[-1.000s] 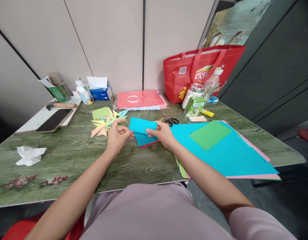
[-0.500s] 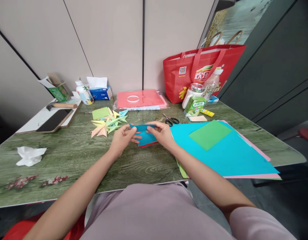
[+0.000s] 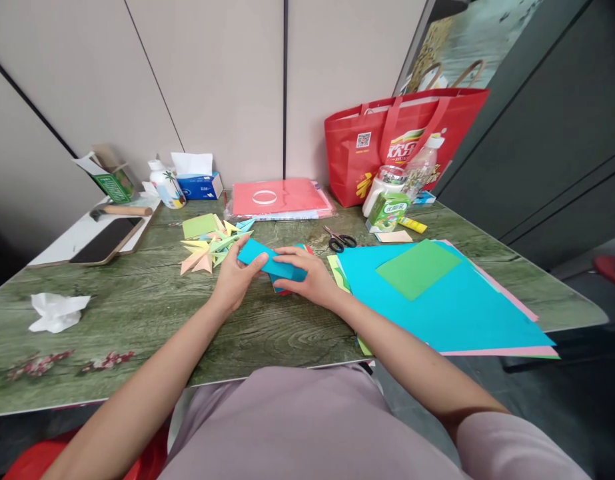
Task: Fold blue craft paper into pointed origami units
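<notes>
A folded blue paper strip lies between both hands at the middle of the green wood-grain table. My left hand pinches its left end, fingers closed on it. Across the strip's right part my right hand presses down, thumb under and fingers curled over. A red sheet edge peeks out beneath. Left of the hands sits a pile of folded pastel paper stars.
Large blue, green and pink sheets cover the table's right side. Black scissors lie behind the right hand. A red tote bag, jars, a pink folder, tissue box, phone and crumpled tissue sit around.
The blue paper, held up as an open flap a second ago, has been folded over into a narrow strip and pressed down. Both hands moved closer together and slightly left.
</notes>
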The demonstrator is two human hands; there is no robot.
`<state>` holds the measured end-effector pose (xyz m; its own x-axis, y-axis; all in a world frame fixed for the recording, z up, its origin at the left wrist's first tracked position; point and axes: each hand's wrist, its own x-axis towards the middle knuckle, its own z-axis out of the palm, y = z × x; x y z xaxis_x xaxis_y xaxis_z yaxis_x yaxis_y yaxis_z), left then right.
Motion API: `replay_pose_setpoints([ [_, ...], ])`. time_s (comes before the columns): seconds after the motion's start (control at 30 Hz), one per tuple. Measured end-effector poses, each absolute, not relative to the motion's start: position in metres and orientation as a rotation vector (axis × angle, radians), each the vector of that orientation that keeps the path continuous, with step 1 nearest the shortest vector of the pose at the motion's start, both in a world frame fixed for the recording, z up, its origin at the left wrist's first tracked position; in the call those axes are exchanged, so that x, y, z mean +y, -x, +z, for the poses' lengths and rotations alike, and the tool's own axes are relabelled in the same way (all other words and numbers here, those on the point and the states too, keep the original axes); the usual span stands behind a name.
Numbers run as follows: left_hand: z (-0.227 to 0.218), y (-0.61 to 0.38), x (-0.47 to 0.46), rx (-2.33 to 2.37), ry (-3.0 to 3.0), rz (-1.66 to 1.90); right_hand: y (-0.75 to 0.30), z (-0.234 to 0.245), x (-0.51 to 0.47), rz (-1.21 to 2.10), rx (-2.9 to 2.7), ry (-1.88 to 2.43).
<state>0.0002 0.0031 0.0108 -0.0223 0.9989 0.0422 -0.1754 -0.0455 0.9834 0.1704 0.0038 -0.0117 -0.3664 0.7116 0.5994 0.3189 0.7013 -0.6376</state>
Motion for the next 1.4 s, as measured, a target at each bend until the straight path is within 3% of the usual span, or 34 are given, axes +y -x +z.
replay_pose_setpoints([
  [0.3,0.0090,-0.0009,0.0013,0.815,-1.241,1.189,-0.1709,-0.0120,0.0058,0.519,-1.889,0.849],
  [0.77,0.0048,-0.0020,0.0030,0.926,-1.321,1.249,-0.1681,-0.0088,0.0014,0.599,-1.941,0.844],
  [1.07,0.0044,-0.0015,0.0028,0.901,-1.321,1.215,-0.1662,-0.0129,0.0048,1.002,-1.654,0.827],
  [1.4,0.0047,-0.0001,0.0028,1.015,-1.435,1.206,-0.1675,-0.0138,0.0067,1.076,-1.607,0.862],
])
